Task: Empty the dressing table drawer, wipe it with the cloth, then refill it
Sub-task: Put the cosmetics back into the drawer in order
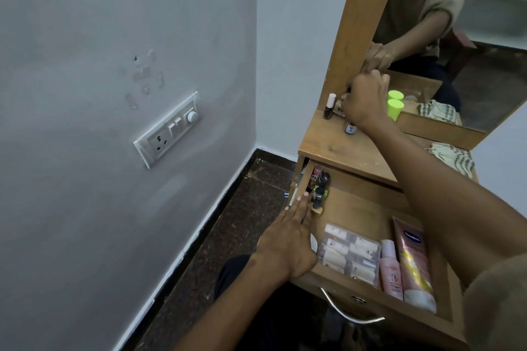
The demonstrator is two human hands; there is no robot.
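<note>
The wooden drawer (362,208) stands pulled out under the dressing table top (342,148). Inside lie several small nail-polish bottles (320,188) at the far left, a clear packet of sachets (349,253), a small pink bottle (390,268) and a pink lotion tube (413,259). My left hand (288,239) rests flat on the drawer's left wall, fingers stretched out. My right hand (362,100) is up on the table top by the mirror frame, fingers curled around a small item I cannot make out. A striped cloth (453,158) lies at the top's right end.
On the table top stand a nail-polish bottle with a white cap (329,107), a small dark bottle (349,127) and a green cup (395,108) against the mirror (470,37). A grey wall with a switchboard (168,129) is to the left. The drawer has a metal handle (350,313).
</note>
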